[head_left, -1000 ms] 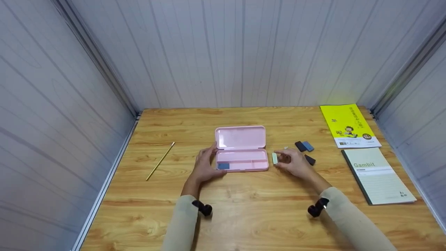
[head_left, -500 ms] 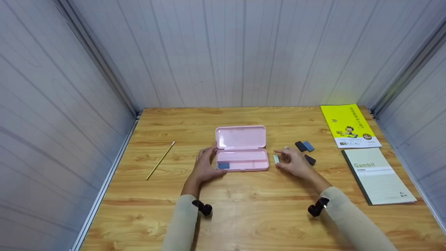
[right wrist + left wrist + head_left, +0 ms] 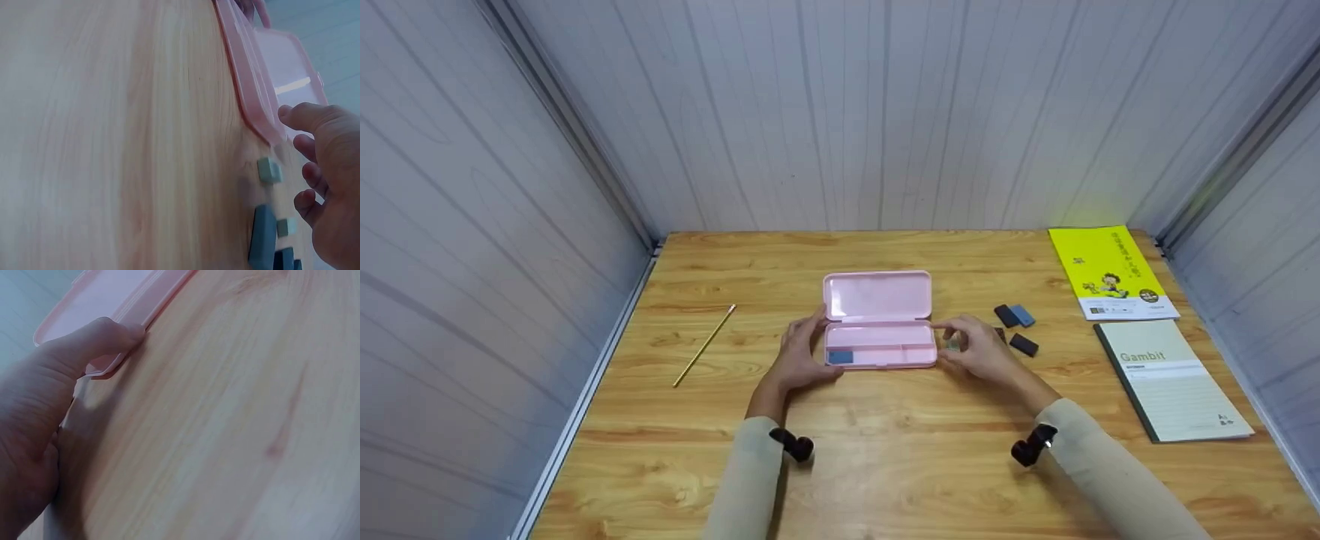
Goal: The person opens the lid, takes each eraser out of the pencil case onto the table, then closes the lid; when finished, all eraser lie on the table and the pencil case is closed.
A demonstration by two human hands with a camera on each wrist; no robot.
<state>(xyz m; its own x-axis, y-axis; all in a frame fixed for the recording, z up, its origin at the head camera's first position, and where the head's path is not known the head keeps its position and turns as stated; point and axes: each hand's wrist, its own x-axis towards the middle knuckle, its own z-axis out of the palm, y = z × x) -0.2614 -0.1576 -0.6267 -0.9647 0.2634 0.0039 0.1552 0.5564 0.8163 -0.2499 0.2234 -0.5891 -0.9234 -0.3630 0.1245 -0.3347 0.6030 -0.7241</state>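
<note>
At mid-frame the left hand (image 3: 801, 352) steadies the open pink pencil case (image 3: 879, 321) on the bench (image 3: 885, 465), thumb pressed to its corner. The right hand (image 3: 975, 349), fingers loosely curled and holding nothing, hovers over a pale eraser (image 3: 269, 170) beside the case's right end. It looks light and rubbery; pinch its long sides.

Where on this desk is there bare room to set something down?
Bare wood lies between the pencil and the pink case, and along the near edge. It is crowded between the case and the notebook, around the erasers.
</note>
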